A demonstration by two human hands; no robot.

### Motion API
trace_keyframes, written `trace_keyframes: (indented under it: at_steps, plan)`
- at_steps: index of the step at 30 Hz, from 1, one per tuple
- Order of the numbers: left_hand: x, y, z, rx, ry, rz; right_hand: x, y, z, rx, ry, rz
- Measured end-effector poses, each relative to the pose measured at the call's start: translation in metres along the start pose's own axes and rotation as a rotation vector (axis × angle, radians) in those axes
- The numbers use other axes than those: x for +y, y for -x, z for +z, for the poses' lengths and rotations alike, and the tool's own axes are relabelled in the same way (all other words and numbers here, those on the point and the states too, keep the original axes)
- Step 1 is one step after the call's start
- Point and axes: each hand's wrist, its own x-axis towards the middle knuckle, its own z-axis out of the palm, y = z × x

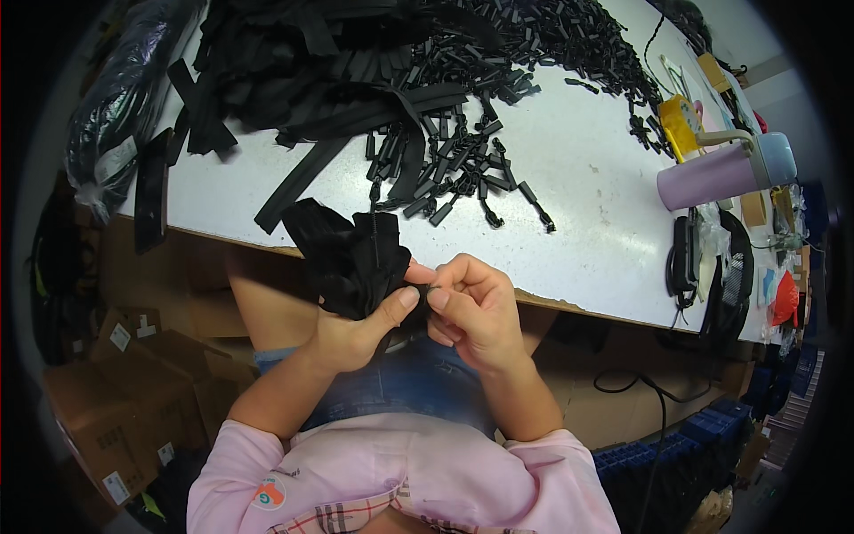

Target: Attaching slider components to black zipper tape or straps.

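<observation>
A folded bunch of black zipper tape (351,258) is gripped in my left hand (369,334), its thumb pressed on the tape near the table's front edge. My right hand (476,311) meets it there, thumb and forefinger pinched at the tape's end. What sits between those fingertips is small and dark, and I cannot make it out. Just beyond my hands, several black zipper sliders with long pulls (458,169) lie loose on the white table (578,240). Long black zipper tapes (311,98) are heaped at the far left.
A larger pile of zipper sliders (551,36) covers the table's far side. At the right lie a lilac bottle (707,178), a yellow tape roll (678,125) and a black cord bundle (683,258). A phone-like dark slab (153,191) overhangs the left edge. Cardboard boxes (133,400) stand below left.
</observation>
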Motion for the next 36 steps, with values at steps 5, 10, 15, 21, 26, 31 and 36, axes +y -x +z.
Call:
trace_keyframes:
  at_steps: [5,10,15,21,26,31,36]
  plan:
    - [-0.002,0.001,-0.005,-0.071,0.008,-0.031,0.000,0.000,-0.001,0.002,0.072,0.002]
    - [0.003,0.001,0.003,-0.001,0.029,-0.039,0.022,0.003,0.006,0.178,0.611,-0.586]
    - [0.000,0.005,0.004,0.049,0.041,-0.014,0.022,0.002,0.001,0.135,0.693,-0.567]
    - [0.001,0.009,0.008,0.063,0.050,0.000,0.027,0.000,-0.001,0.150,0.850,-0.740]
    - [0.000,0.010,0.008,0.068,0.012,0.023,0.028,-0.002,-0.001,0.171,0.892,-0.877]
    - [0.002,0.009,0.007,0.054,0.017,0.036,0.020,0.002,-0.006,0.004,0.700,-0.512]
    - [0.003,0.007,-0.001,-0.025,-0.080,0.069,0.013,0.007,-0.003,-0.017,0.511,-0.286]
